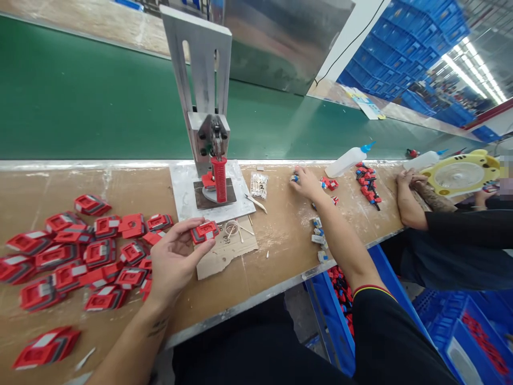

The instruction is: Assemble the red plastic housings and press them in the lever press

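Between the thumb and fingers of my left hand is a red plastic housing with a pale label, held over a torn piece of cardboard. My right hand reaches across the bench, its fingertips closed on a small blue-and-grey part. Similar blue-and-grey parts lie in a row nearer the bench edge. Just beyond my left hand stands a toggle press with a red handle, and a red piece sits at its base.
Many red-and-grey housings cover the bench at left. A bag of cotton swabs lies beside the press. Right of my arm are a white bottle and red-black parts. A co-worker's hands rest near a yellow fan.
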A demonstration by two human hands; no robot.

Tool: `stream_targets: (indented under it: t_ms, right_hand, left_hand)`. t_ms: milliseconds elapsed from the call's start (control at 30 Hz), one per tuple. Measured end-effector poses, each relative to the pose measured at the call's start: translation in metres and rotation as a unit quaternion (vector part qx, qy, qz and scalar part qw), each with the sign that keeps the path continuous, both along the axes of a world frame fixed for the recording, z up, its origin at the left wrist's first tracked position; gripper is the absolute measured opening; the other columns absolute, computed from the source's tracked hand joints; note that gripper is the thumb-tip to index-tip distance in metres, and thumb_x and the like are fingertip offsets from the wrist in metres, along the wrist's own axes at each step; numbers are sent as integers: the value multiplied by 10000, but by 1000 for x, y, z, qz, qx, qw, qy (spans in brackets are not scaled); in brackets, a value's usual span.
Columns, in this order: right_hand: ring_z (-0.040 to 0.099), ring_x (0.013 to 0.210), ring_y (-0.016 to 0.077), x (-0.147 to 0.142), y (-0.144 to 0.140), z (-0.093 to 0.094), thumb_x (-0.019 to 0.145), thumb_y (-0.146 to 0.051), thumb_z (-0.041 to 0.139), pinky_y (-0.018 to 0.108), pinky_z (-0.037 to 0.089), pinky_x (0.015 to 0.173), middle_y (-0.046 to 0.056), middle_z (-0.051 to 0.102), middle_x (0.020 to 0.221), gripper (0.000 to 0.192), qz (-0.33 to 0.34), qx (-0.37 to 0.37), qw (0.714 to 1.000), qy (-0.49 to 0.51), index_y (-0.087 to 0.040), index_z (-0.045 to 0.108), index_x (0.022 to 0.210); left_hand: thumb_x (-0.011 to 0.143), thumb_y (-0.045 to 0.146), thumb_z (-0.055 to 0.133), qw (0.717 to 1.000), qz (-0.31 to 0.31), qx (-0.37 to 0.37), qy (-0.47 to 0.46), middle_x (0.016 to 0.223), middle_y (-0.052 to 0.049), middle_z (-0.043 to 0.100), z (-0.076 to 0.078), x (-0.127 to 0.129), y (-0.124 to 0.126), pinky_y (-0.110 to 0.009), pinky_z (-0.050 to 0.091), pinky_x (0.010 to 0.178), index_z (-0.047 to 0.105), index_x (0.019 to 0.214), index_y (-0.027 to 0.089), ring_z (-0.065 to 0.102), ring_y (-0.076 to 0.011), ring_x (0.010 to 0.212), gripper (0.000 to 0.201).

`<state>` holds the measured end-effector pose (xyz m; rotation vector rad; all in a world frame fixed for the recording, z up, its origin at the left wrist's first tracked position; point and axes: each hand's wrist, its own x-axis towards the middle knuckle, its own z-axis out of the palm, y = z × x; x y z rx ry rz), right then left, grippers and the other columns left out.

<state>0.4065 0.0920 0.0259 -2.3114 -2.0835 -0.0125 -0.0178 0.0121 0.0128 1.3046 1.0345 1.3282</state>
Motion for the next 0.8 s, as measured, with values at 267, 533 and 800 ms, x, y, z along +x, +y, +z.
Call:
stream_targets:
  t_ms: [267,533,800]
  right_hand:
    - [586,1310,331,-13,-19,-17,1000,-426,545,469,450,1160,184,666,1339,389,44,29,997,58,-165,621,1278]
    - [535,1381,429,-26,10,-24,1010,-416,537,646,410,1186,277,585,1454,468,-12,82,992,96,-105,594,1355]
    - [616,1315,309,-50,-151,-11,1053,-433,506,531,500,1145,166,671,1366,357,-28,232,964,124,-207,652,1288]
  left_hand:
    - [648,323,940,997,20,-69,-7,1146,-109,804,10,1,-1,-391,677,975,748,1014,181,800,-275,1060,438]
    - [594,367,976,996,39,-73,-21,1113,-120,808,4,0,2,-383,677,943,768,992,167,797,-275,1028,492]
    - [585,261,987,994,55,-85,-36,1079,-76,820,7,-5,1,-218,662,845,788,998,169,795,-179,932,467]
